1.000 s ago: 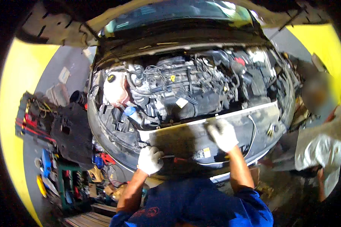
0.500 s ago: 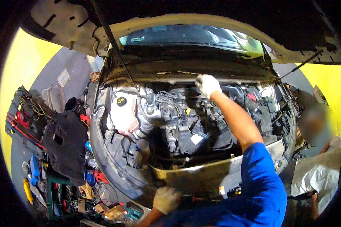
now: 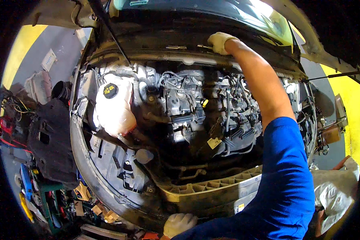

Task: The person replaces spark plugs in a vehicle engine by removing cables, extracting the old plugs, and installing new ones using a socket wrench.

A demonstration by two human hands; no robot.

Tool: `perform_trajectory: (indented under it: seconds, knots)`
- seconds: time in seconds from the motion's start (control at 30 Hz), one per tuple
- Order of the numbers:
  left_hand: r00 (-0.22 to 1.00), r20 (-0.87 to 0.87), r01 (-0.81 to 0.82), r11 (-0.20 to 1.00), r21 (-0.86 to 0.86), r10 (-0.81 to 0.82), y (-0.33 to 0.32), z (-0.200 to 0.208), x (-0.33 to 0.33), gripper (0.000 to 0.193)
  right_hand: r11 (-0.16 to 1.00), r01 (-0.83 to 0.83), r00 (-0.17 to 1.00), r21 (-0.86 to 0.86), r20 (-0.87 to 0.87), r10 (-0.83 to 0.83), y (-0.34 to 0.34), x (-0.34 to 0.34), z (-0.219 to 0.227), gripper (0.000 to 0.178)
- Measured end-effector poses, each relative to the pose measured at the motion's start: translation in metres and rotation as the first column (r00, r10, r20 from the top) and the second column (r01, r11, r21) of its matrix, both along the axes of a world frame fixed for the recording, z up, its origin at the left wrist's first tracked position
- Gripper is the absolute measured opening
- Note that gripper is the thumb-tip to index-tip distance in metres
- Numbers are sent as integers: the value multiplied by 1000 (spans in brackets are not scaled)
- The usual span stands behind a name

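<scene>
My right hand [image 3: 222, 43], in a white glove, reaches across the engine bay to the dark cowl below the windshield. Its fingers close over the right end of a thin silver hand tool [image 3: 203, 47], whose exact kind I cannot make out. A second short metal piece [image 3: 176, 47] lies left of it. My left hand [image 3: 179, 225], also gloved, is low at the car's front edge with its fingers curled; anything inside them is hidden. Between the hands lies the uncovered engine [image 3: 184, 102], with a long slim metal bar [image 3: 228, 112] standing among its hoses.
A white coolant tank [image 3: 115, 106] with a black cap is at the left of the bay. A hood strut [image 3: 110, 34] crosses the upper left. Tools and a dark cover [image 3: 52, 140] crowd the floor at left. Another person's light-clothed leg [image 3: 334, 196] shows at right.
My right hand has moved from the rear of the engine up onto the cowl, to the silver tool. My view has shifted closer over the bay. My left hand stays by the front edge.
</scene>
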State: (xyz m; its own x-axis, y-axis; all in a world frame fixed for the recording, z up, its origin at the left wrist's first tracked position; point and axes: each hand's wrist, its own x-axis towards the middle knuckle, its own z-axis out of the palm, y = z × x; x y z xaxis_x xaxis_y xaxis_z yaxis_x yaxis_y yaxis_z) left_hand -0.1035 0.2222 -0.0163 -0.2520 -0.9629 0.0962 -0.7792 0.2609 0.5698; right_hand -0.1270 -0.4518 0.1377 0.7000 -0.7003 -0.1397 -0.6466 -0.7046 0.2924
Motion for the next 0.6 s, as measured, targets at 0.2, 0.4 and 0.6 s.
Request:
perform_trajectory:
  seconds: [0.2,0.4,0.6]
  knots:
    - [1000,7,27,999,-42,-26,-6,8,4,36,979,45,997,-199,65,-32,35,-3,27,35]
    - [999,11,34,999,-32,-33,-5,3,5,30,932,-13,822,-362,527,216,133,-24,54,35]
    - [999,31,13,994,-105,-10,-9,7,7,23,990,128,241,-55,970,22,262,-163,-34,21]
